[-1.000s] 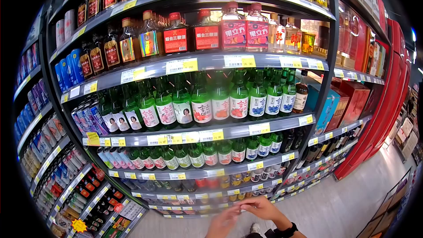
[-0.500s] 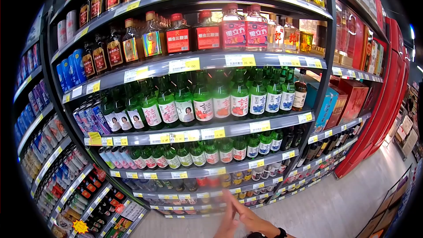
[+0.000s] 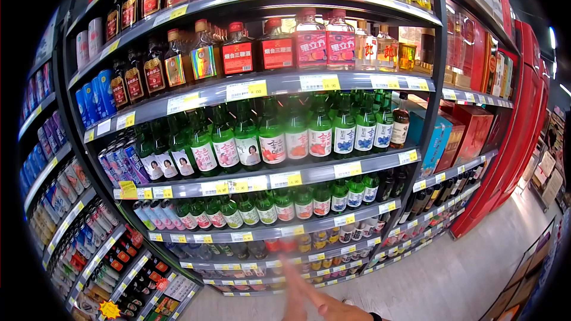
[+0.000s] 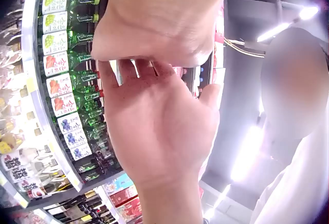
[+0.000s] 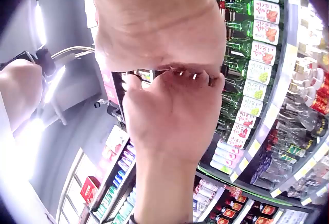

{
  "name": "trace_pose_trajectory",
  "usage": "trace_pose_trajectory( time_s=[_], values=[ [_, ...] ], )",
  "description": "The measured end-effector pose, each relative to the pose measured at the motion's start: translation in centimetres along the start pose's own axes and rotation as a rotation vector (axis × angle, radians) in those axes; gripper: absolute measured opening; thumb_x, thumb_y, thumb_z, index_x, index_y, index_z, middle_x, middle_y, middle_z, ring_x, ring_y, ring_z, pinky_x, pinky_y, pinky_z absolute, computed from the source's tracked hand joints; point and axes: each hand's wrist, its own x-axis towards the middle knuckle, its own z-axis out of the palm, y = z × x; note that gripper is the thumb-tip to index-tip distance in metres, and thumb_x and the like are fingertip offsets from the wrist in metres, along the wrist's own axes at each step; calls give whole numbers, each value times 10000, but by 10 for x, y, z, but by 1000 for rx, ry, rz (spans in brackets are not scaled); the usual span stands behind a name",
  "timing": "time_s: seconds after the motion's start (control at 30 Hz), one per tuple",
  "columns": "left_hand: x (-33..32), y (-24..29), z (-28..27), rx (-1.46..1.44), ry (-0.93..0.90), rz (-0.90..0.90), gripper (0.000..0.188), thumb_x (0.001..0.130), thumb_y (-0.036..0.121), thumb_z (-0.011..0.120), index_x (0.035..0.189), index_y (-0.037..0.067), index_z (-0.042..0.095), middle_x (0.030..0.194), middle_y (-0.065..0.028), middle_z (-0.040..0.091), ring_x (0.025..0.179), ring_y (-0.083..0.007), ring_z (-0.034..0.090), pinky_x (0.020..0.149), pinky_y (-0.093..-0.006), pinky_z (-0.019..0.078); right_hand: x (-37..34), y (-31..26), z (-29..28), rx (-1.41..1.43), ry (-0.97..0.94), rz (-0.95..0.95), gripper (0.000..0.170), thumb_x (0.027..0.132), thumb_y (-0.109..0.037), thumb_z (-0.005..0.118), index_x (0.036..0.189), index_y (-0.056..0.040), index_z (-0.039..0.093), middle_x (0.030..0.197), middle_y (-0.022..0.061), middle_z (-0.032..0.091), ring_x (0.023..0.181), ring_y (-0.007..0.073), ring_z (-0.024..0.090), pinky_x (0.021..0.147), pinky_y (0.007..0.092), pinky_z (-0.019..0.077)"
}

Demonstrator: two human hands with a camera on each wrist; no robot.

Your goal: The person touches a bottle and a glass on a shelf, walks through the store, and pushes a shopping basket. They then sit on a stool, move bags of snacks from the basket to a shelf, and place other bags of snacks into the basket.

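The green bottles (image 3: 272, 141) stand upright in two rows, on a middle shelf and on the one below, beyond the person's hands. The left hand (image 3: 294, 297) and right hand (image 3: 326, 304) meet low in the head view, fingers mostly straight and touching the other hand; whether anything lies between the palms, I cannot tell. A dark band (image 3: 376, 316) circles the right wrist. Above the upper row, red-labelled bottles (image 3: 238, 56) share a shelf with pink-labelled ones (image 3: 311, 46). Cans (image 3: 44, 142) fill shelves at the left; a blue box (image 3: 439, 141) stands at the right.
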Motion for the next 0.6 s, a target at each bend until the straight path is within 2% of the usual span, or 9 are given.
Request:
trace_pose_trajectory(
  time_s=[0.07, 0.2, 0.3, 0.33, 0.37, 0.43, 0.47, 0.53, 0.6],
  values=[
    [-5, 13, 8, 131, -27, 31, 1052, 852, 819, 242, 1549, 111, -104, 1624, -140, -102, 1492, -317, -59, 1182, -473, 63, 9, -1, -9, -8, 62, 169, 1177, 786, -849, 359, 1544, -71, -94, 1624, 143, -95, 1499, 274, -37, 1191, 394, 47],
    [1, 32, 9, -52, -71, 120, 980, 901, 765, 244, 1547, 119, -111, 1618, -132, -141, 1488, -318, -98, 1185, -473, 31, 9, 7, -10, 14, 106, -19, 1138, 825, -802, 388, 1543, -58, -88, 1624, 148, -94, 1499, 273, -39, 1191, 397, 42],
    [12, 32, -11, -33, -64, 177, 967, 914, 747, 260, 1544, 122, -125, 1614, -127, -169, 1486, -317, -113, 1185, -475, 21, 10, -12, 15, -66, 72, -20, 1077, 801, -873, 71, 1559, -117, -51, 1617, 154, -103, 1486, 327, -98, 1172, 484, -53],
    [16, 34, -15, -49, -49, 220, 969, 916, 743, 271, 1542, 123, -133, 1611, -125, -181, 1486, -316, -115, 1185, -475, 20, 9, -4, 17, -8, 165, -111, 1052, 865, -767, 412, 1564, -85, 24, 1617, 182, 50, 1479, 346, 133, 1164, 496, 178],
    [16, 37, -14, -48, -49, 221, 969, 916, 743, 271, 1542, 123, -133, 1611, -125, -181, 1486, -316, -115, 1185, -475, 20, 10, -3, 13, -8, 165, -112, 1052, 865, -767, 412, 1564, -85, 24, 1617, 182, 50, 1479, 346, 133, 1164, 496, 178],
    [8, 45, -6, 8, -70, 114, 1005, 888, 783, 258, 1546, 122, -116, 1615, -120, -168, 1487, -307, -112, 1183, -468, 24, 9, -2, 1, 39, 76, 27, 1157, 813, -829, 347, 1539, -33, -74, 1625, 148, -82, 1500, 280, -15, 1192, 391, 45],
    [7, 48, 3, 15, -54, 60, 1045, 856, 821, 246, 1552, 115, -84, 1621, -116, -145, 1492, -306, -78, 1183, -453, 71, 13, -3, -3, 45, 75, 30, 1157, 813, -829, 347, 1539, -33, -74, 1625, 148, -82, 1500, 280, -15, 1192, 391, 45],
    [7, 51, 3, 11, -58, 113, 1060, 848, 827, 212, 1541, 91, -106, 1617, -127, -150, 1491, -306, -86, 1184, -450, 45, 23, -2, -11, -109, 105, -31, 1157, 818, -862, 167, 1526, 26, -52, 1616, 174, -80, 1493, 279, -58, 1186, 413, -14],
    [15, 53, -9, 28, -39, 162, 1076, 840, 833, 179, 1531, 66, -127, 1614, -137, -156, 1490, -306, -93, 1184, -447, 18, 23, 8, -8, -90, 73, -29, 1172, 798, -869, 230, 1533, -4, -63, 1620, 158, -87, 1497, 285, -29, 1189, 408, 21]
  ],
)
